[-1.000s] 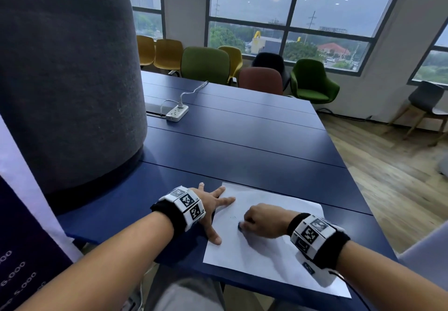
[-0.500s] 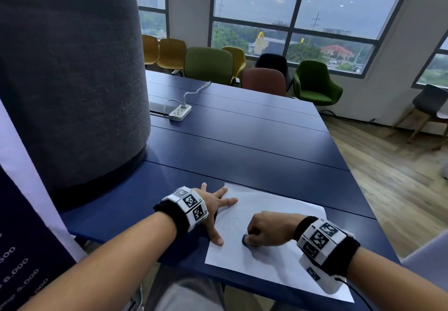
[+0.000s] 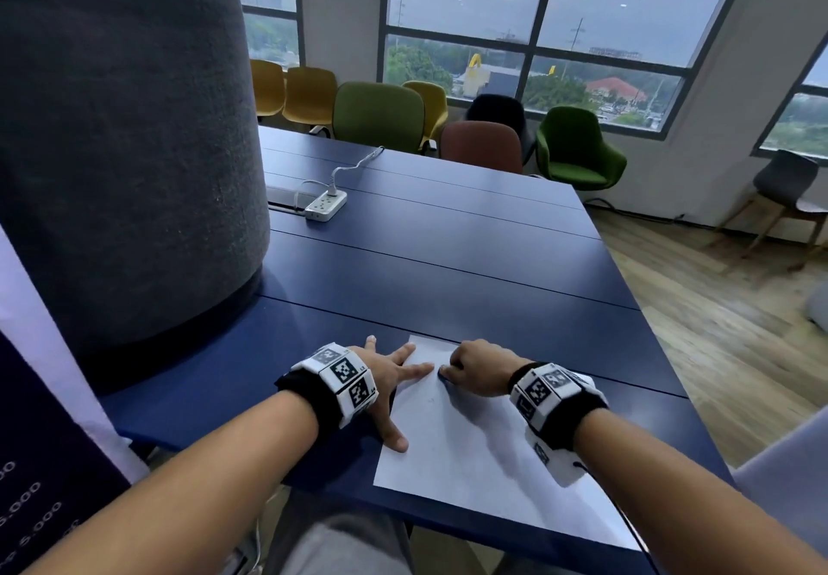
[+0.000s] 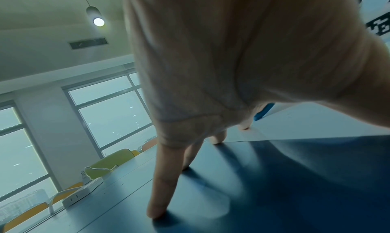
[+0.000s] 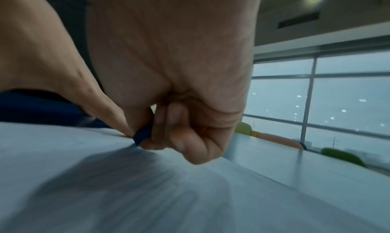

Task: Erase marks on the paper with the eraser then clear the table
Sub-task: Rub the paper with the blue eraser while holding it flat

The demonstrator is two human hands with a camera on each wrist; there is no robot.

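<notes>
A white sheet of paper [image 3: 470, 453] lies on the dark blue table [image 3: 448, 270], near its front edge. My left hand [image 3: 394, 377] lies flat with spread fingers, pressing down the sheet's left edge; its fingertips [image 4: 156, 211] touch the table and paper. My right hand [image 3: 470, 368] pinches a small dark blue eraser [image 5: 142, 135] between thumb and curled fingers, its tip on the paper near the far left corner. The eraser [image 4: 262, 112] also shows as a blue sliver in the left wrist view. A faint mark [image 3: 431, 400] remains on the sheet.
A large grey fabric cylinder [image 3: 121, 149] stands on the table at my left. A white power strip [image 3: 326, 206] with its cable lies farther back. Coloured chairs [image 3: 381, 115] line the table's far end under the windows. Wooden floor [image 3: 717, 306] lies to the right.
My right hand has slid the eraser up and leftward across the paper, toward the left hand's fingers. The left hand has stayed pressed on the sheet.
</notes>
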